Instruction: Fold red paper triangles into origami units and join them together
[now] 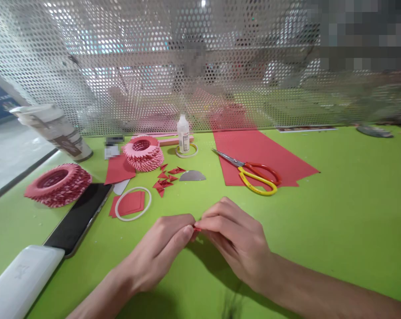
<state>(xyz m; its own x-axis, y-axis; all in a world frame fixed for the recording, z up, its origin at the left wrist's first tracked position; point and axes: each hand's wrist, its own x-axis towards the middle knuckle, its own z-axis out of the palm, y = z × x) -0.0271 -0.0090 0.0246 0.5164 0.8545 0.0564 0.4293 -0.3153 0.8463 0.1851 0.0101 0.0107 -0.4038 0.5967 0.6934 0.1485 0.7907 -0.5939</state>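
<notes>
The phone lies left of your left hand. Past your right hand, scissors lie partly on paper.

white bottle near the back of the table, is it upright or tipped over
Upright: the white bottle has its narrow neck pointing up and its wider base down.

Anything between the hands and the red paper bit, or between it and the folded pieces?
Nothing visible: left hand and right hand both hold the paper bit, and beyond them no object blocks the folded pieces.
</notes>
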